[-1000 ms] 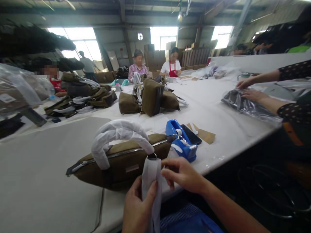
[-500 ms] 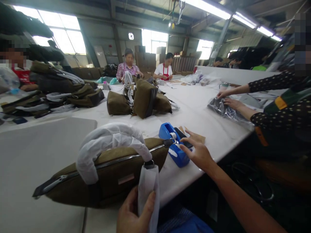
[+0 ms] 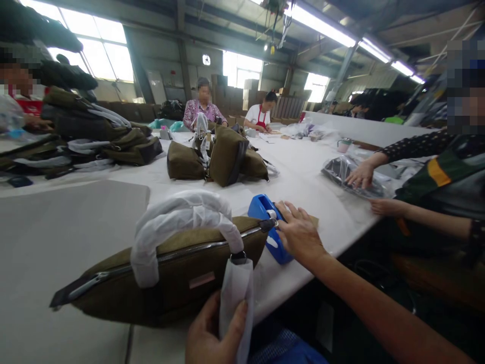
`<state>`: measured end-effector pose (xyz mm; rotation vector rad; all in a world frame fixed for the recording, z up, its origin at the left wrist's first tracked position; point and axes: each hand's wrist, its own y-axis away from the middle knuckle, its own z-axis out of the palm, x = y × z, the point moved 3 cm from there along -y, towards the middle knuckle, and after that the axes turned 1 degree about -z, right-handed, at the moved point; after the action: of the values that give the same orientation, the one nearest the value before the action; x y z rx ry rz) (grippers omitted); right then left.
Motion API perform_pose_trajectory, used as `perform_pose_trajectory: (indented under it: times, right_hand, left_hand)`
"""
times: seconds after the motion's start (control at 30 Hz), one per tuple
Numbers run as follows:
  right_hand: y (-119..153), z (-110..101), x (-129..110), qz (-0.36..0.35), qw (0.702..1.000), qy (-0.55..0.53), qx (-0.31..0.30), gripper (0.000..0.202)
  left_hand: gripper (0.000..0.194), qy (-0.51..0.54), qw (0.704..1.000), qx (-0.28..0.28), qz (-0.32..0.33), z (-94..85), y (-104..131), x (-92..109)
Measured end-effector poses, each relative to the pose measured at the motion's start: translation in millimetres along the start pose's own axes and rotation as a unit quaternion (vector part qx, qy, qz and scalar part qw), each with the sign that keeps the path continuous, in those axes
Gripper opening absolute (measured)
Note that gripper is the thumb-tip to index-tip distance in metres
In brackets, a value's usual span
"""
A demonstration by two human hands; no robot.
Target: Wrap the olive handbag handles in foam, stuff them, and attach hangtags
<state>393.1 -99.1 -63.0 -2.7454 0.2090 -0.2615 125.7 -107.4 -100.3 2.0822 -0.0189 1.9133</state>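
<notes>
One bag (image 3: 172,283) slants lengthwise, near-left to far-right; left hand (image 3: 215,328) clamps one wrapped strap (image 3: 237,285); right hand (image 3: 301,233), at one dispenser (image 3: 279,251), grip unclear.

A brown bag (image 3: 174,283) is set on the white desk (image 3: 299,169) with its top turned up and one long side shown. Its silvery zip (image 3: 197,248) is run along the top between dark end tabs, and the right tab is fitted with a metal ring. A small, shiny label (image 3: 202,280) is fixed to the front. The arched handles (image 3: 189,221) are wrapped in thin white material. A strap (image 3: 237,288), similarly wrapped, is joined by a ring at the front handle's right foot and is held below it. Beyond the bag's right end, a blue tape dispenser (image 3: 280,253) is partly hidden.
</notes>
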Motion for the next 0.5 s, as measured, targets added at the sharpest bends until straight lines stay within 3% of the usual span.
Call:
perform_pose_trajectory:
  times: [0.2, 0.33, 0.4, 0.47, 0.5]
  right_hand:
    - [17, 1, 4, -0.052, 0.993, -0.098, 0.045, 0.022]
    - [46, -18, 2, -0.105, 0.96, -0.252, 0.057, 0.022]
    - [60, -26, 7, -0.069, 0.931, -0.356, 0.044, 0.016]
    - [73, -27, 21, 0.047, 0.878, -0.473, 0.053, 0.007]
    - [79, -22, 32, 0.122, 0.837, -0.529, 0.07, 0.008]
  left_hand:
    - [0.052, 0.018, 1.0, 0.0, 0.001, -0.9, -1, -2]
    - [0.052, 0.007, 1.0, -0.003, -0.003, -1.0, -1, -2]
    - [0.053, 0.005, 1.0, -0.001, -0.006, -0.8, -1, -2]
    - [0.055, 0.003, 1.0, -0.002, -0.012, -0.6, -1, -2]
    - [0.056, 0.0, 1.0, -0.004, -0.016, -0.5, -1, -2]
